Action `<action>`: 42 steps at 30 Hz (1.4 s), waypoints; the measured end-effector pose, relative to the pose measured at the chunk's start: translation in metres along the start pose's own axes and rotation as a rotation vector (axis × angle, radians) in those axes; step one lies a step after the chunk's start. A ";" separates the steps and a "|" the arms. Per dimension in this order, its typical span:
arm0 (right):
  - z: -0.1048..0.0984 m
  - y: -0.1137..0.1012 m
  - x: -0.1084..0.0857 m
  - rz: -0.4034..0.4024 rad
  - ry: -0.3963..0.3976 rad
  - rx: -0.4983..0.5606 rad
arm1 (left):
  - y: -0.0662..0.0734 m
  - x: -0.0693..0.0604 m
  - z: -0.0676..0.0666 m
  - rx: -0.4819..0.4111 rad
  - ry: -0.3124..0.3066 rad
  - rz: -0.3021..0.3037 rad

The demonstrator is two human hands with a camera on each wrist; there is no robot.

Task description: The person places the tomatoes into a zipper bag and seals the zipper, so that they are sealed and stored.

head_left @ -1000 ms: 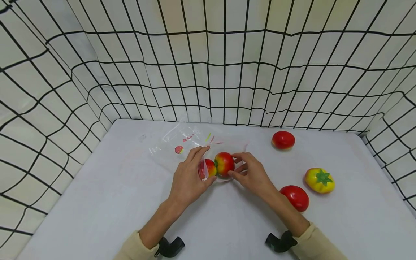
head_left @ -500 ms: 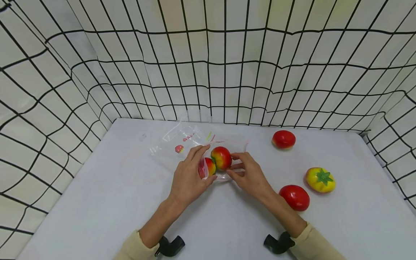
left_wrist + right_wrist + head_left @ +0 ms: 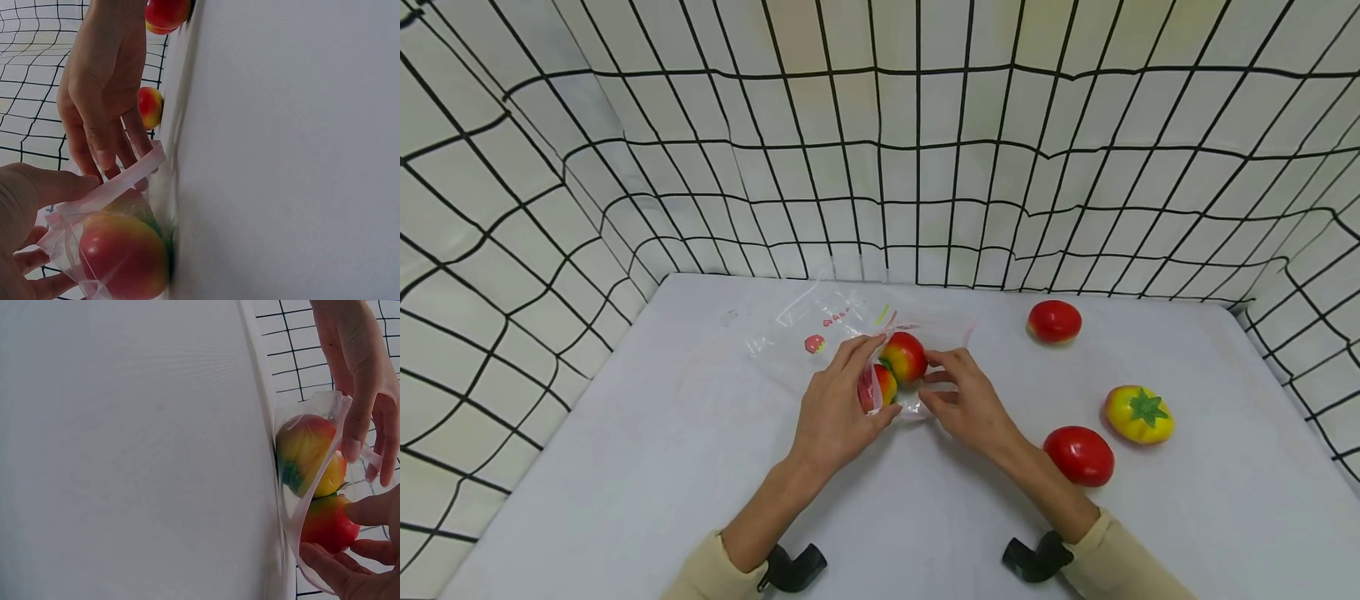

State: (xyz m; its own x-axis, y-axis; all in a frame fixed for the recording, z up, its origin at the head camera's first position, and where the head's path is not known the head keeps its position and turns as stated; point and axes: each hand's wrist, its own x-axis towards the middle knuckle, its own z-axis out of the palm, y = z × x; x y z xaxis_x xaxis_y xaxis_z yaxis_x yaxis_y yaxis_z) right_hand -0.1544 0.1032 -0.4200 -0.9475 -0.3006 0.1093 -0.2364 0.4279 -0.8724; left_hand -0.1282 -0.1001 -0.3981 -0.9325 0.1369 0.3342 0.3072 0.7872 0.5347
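A clear zip bag with a pink seal strip and small red prints lies on the white table. My left hand holds its mouth at the left, thumb on one side and fingers on the other. Inside sits a red-and-yellow toy tomato with green leaves. A second toy tomato is in the bag's mouth, touching the first. My right hand has its fingers and thumb around the near side of this second tomato, as the right wrist view of the tomato shows.
To the right lie a red toy tomato at the back, another red one beside my right forearm, and a yellow one with green leaves up. Black wire mesh walls the table's back and sides.
My right hand has moved a little left, and the second tomato has shifted left and away from me, deeper into the bag. My left hand has stayed in place.
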 end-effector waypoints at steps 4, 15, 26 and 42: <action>0.000 0.001 0.001 -0.021 -0.025 0.012 | 0.000 0.000 0.000 0.003 0.003 0.003; -0.004 0.000 -0.001 -0.076 -0.069 0.002 | -0.003 0.002 -0.001 -0.028 0.003 -0.022; -0.016 -0.006 -0.006 -0.082 -0.029 -0.044 | -0.003 0.002 -0.001 -0.032 -0.001 -0.048; -0.040 -0.001 -0.004 -0.138 -0.008 -0.076 | -0.002 0.002 0.000 -0.035 -0.005 -0.058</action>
State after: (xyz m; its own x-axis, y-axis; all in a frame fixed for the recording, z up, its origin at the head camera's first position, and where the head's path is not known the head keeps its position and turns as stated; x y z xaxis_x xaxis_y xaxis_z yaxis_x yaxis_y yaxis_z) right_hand -0.1591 0.1378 -0.4010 -0.9032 -0.3673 0.2219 -0.3803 0.4452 -0.8107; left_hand -0.1312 -0.1016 -0.3988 -0.9499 0.0948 0.2978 0.2589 0.7725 0.5799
